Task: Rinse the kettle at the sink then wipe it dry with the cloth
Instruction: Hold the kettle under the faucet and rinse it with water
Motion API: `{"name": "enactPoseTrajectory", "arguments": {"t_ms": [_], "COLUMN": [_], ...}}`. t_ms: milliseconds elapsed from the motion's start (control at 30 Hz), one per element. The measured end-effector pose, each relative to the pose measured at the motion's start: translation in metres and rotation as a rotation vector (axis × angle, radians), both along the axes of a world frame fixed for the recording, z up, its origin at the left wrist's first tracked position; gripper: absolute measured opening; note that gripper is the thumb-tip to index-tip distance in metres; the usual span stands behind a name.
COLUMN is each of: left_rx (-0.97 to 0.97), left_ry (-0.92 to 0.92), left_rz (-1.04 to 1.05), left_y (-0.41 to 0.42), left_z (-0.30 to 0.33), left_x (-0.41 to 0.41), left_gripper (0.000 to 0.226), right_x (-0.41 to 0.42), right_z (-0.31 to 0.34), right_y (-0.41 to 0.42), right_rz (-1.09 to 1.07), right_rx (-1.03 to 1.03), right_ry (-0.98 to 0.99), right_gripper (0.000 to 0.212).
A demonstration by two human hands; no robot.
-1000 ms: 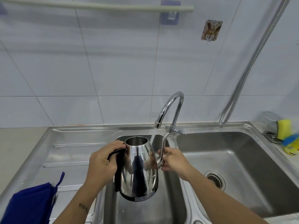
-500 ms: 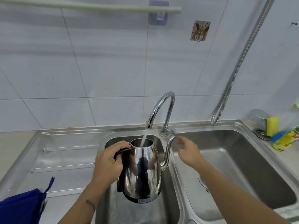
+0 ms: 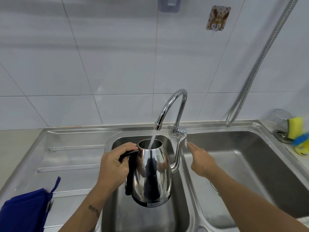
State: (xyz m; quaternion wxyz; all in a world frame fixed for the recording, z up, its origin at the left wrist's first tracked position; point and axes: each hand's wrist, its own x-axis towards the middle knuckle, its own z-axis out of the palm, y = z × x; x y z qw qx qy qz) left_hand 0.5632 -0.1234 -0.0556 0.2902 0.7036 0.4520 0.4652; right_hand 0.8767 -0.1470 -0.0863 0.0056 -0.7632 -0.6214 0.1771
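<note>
- Polished steel kettle (image 3: pixel 153 171) is held upright over the left basin (image 3: pixel 147 215) of a double sink, its long axis near vertical, open mouth up, base off the basin floor.
- Its thin gooseneck spout (image 3: pixel 178 154) rises on the right side and curls toward the tap's base; the black handle (image 3: pixel 128 171) faces left.
- Water (image 3: pixel 153 138) falls from the curved chrome tap (image 3: pixel 173 108) straight into the kettle's mouth.
- Left hand (image 3: pixel 115 164) is wrapped tight round the handle, carrying the kettle.
- Right hand (image 3: pixel 201 159) is spread flat and holds nothing, fingertips just beside the spout's tip and the tap lever (image 3: pixel 183 133); whether they touch is unclear.
- Small print on the dark band at the kettle's base is too blurred to read.
- Blue cloth (image 3: pixel 25 211) lies on the ribbed draining surface (image 3: pixel 66 158), well left of the kettle.
- Right basin (image 3: pixel 250 164) lies beyond the divider; on its far corner sit a yellow sponge (image 3: pixel 295 127) against a clear glass (image 3: pixel 279 121) and a yellow-and-blue bottle (image 3: pixel 301 146).
- A metal hose (image 3: pixel 260 64) hangs down the tiled wall, with a patterned stick-on hook (image 3: pixel 217 18) above the tap.
</note>
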Motion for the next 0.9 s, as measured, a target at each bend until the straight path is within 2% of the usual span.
{"name": "enactPoseTrajectory", "arguments": {"t_ms": [133, 300, 400, 600, 900], "left_rx": [0.005, 0.027, 0.043, 0.066, 0.005], "left_ry": [-0.015, 0.003, 0.027, 0.082, 0.057], "left_rz": [-0.007, 0.003, 0.01, 0.054, 0.07], "left_y": [0.002, 0.003, 0.002, 0.008, 0.016], "left_z": [-0.001, -0.002, -0.004, -0.011, -0.017], "left_x": [0.001, 0.003, 0.003, 0.004, 0.01], "left_gripper": [0.056, 0.055, 0.055, 0.054, 0.051], "right_x": [0.003, 0.01, 0.01, 0.011, 0.018], "right_z": [-0.004, -0.006, -0.008, -0.019, -0.025], "right_y": [0.006, 0.017, 0.023, 0.03, 0.043], "right_rz": [-0.008, -0.028, -0.029, 0.016, 0.08], "right_rx": [0.049, 0.105, 0.114, 0.158, 0.204], "right_ry": [0.005, -0.004, -0.009, -0.044, -0.125], "right_gripper": [0.078, 0.05, 0.043, 0.065, 0.072]}}
